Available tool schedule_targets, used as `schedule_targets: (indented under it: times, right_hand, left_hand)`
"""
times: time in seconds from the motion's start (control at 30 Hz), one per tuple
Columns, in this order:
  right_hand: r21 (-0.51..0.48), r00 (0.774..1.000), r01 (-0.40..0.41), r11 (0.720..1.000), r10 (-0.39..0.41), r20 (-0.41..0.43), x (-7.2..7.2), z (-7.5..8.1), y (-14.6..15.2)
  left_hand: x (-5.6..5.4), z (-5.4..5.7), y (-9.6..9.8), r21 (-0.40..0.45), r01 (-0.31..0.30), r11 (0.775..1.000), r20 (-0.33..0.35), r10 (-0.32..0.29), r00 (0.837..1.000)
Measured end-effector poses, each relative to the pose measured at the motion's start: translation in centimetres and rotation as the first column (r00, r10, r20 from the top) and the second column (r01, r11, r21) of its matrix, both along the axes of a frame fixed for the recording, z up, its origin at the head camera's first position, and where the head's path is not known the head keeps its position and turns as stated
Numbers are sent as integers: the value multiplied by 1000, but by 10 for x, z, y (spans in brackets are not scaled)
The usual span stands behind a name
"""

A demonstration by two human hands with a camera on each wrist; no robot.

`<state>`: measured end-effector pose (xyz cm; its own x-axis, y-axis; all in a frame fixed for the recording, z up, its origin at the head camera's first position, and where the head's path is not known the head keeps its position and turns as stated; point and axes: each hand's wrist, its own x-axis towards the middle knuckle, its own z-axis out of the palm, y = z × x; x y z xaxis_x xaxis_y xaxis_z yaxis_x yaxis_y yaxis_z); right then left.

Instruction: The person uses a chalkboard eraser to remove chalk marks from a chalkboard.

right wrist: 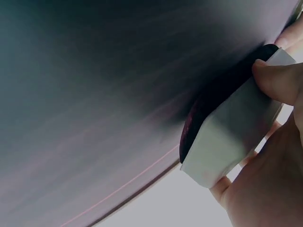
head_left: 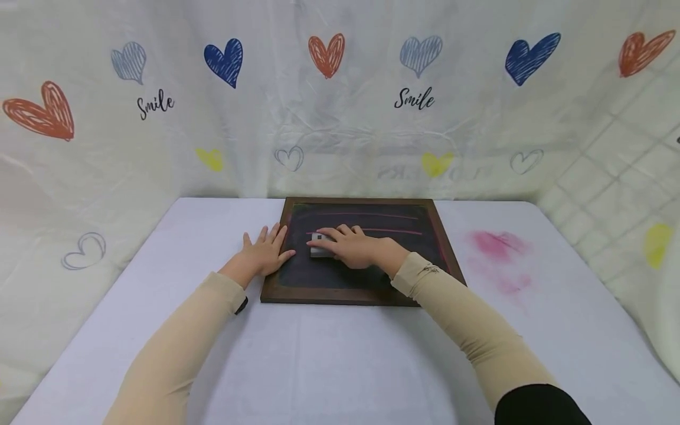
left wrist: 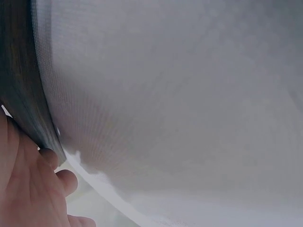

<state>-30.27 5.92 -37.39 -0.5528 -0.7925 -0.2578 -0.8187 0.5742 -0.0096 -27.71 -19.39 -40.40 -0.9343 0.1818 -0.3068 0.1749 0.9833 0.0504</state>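
Note:
A chalkboard with a brown wooden frame lies flat on the white table. My right hand grips a white eraser on the left half of the board. In the right wrist view, the thumb and fingers hold the white body of the eraser, and its dark felt side faces the board. Pink chalk lines run across the upper part of the board. My left hand rests with spread fingers on the frame's left edge. The left wrist view shows that hand beside the dark wood.
A pink chalk smear marks the white tablecloth right of the board. Behind the table hangs a white curtain printed with hearts and the word Smile.

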Motion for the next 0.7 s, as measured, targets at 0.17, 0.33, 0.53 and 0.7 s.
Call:
schedule_targets:
  times: [0.17,0.33,0.53,0.7]
  right_hand:
    - [-45,998,29,999,-26,61,1,1,33]
    - [-92,994,78,993,-71,85,5,4,84]
    - [-131,990,139,982,-134,44,4,-3,135]
    - [-155,988,155,976,-154,17,8,-5,162]
  left_hand:
    - [-1,-2,0,14,-2,1000,9,2,1000]
    - [-1,-3,1,21,-3,1000,10,3,1000]
    - [-1,-1,0,26,2,1000,-7,-2,1000]
    - [-1,-2,0,27,5,1000,-13,-4,1000]
